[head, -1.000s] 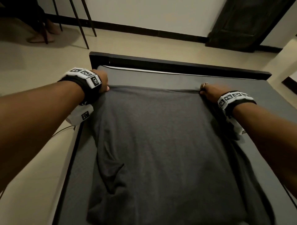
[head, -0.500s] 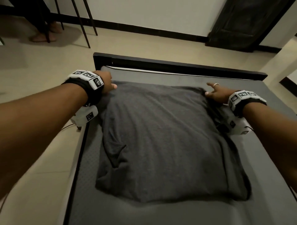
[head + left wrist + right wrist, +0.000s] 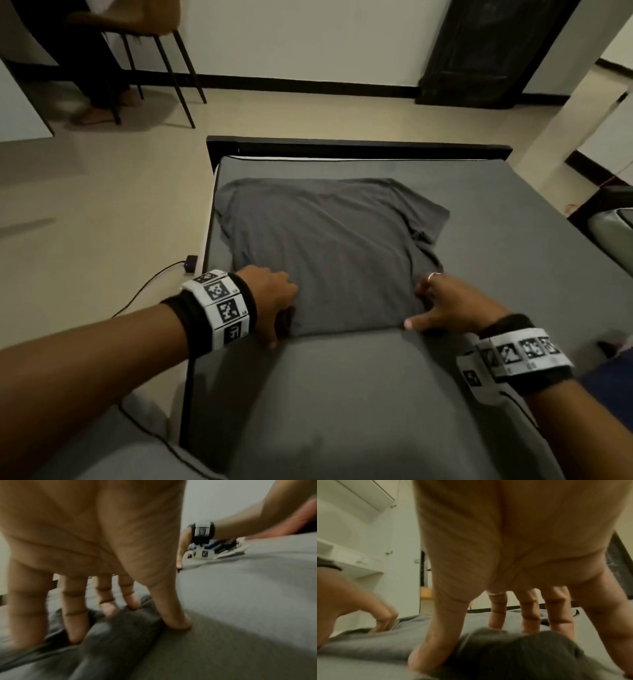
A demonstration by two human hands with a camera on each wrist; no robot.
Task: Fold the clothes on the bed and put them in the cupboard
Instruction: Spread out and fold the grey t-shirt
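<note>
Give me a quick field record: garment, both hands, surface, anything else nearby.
garment: dark grey t-shirt, laid flat, one sleeve out to the right
left hand: on the near left corner, fingers and thumb round the edge
right hand: on the near right corner, thumb at the hem
surface: grey bed
nearby: chair on the floor beyond
</note>
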